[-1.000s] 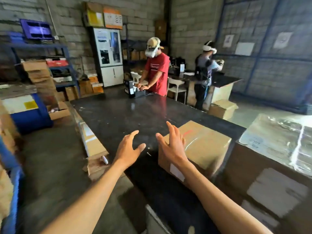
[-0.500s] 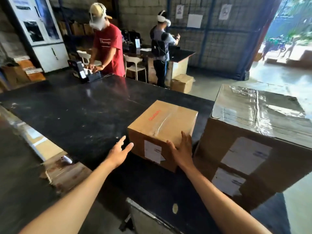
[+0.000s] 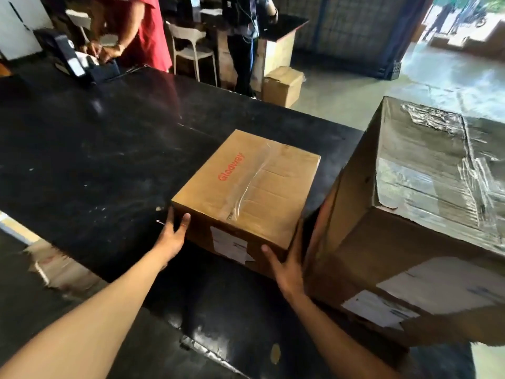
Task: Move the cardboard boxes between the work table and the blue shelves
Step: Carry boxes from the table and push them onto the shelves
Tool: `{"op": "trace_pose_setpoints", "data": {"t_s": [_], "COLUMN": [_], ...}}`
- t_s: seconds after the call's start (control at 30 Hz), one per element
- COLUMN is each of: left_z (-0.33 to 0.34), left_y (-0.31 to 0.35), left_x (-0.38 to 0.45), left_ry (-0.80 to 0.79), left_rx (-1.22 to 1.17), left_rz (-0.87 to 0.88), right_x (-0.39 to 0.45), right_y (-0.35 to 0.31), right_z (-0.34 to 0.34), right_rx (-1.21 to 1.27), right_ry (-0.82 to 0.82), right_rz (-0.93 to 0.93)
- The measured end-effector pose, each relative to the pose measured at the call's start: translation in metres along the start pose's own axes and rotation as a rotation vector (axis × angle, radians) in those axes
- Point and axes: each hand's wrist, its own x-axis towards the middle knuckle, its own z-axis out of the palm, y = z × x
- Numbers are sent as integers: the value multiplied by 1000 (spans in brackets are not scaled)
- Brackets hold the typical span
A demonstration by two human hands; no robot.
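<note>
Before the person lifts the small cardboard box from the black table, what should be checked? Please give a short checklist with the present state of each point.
1. Left hand on the left side of the small box: ok, fingers touch it.
2. Right hand at the box's near right corner: ok, flat against it.
3. Box top sealed: ok, clear tape runs across it.
4. Gap to the large box on the right: not ok, narrow where the right hand sits.
5. Black table bare to the left: ok.
6. Box weight: cannot tell.
</note>
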Motion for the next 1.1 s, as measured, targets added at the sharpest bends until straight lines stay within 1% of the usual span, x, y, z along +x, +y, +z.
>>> {"op": "trace_pose_setpoints", "data": {"t_s": [0.1, 0.2, 0.27, 0.37, 0.43, 0.5, 0.6, 0.7, 0.77, 0.83, 0.87, 1.0, 1.1], "left_z": [12, 5, -7, -35, -59, -87, -128, -170, -198, -226, -236, -287, -310], "left_y": [-4, -3, 3, 18, 26, 28, 16, 1, -10, -19, -21, -48, -65], "left_x": [12, 11, 4, -10, -20, -34, -57, -93, -120, -150, -165, -250, -311], "left_ry": [73, 137, 152, 218, 315, 431, 603, 784, 949, 1101, 1171, 1495, 1643], "left_rx": [-172, -285, -350, -404, -391, -385, -409, -404, -439, -449, -426, -327, -353], "left_rz": [31, 96, 172, 267, 297, 283, 212, 136, 107, 70, 45, -18, 7], "right_x": [2, 11, 21, 41, 55, 66, 68, 54, 36, 14, 3, -62, -114], "right_y": [4, -6, -22, -58, -85, -108, -137, -166, -189, -207, -214, -248, -275], "right_z": [5, 7, 6, 12, 23, 40, 75, 116, 144, 172, 183, 235, 261], "right_rx": [51, 90, 107, 110, 104, 71, 54, 118, 181, 220, 241, 304, 340], "right_ry": [-6, 49, 102, 86, 9, -93, -244, -390, -501, -572, -603, -817, -946], "right_rz": [19, -51, -118, -170, -186, -220, -265, -326, -360, -387, -392, -458, -501]}}
